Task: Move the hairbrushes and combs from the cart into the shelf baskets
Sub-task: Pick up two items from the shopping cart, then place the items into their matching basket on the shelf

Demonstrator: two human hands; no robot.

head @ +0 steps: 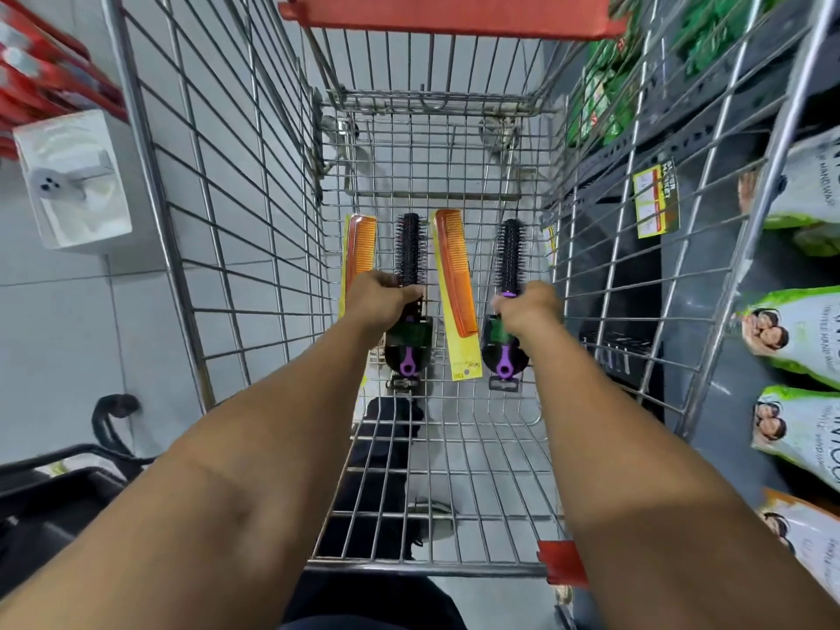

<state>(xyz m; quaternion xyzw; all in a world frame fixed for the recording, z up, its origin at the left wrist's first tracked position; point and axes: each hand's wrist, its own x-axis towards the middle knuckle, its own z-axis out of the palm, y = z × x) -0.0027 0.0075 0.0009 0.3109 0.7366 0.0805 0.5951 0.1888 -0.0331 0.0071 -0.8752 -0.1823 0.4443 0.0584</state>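
Observation:
Both arms reach down into a wire shopping cart (254, 247). On its floor lie two orange combs on yellow cards and two round black brushes with purple handles. My left hand (379, 300) is closed around the left brush (410, 247), over its handle. Just left of that hand lies the left comb (360, 245), partly hidden by it. My right hand (527, 309) grips the right brush (510, 254) below its bristles. The middle comb (456, 284) lies free between the two brushes.
Dark shelves (709, 129) on the right hold green and white pouches (800, 338) and yellow price tags. A white box (72, 179) sits on the tiled floor at the left, red packs behind it. A black basket (54, 493) is at lower left. The cart's red handle (454, 13) is at the far end.

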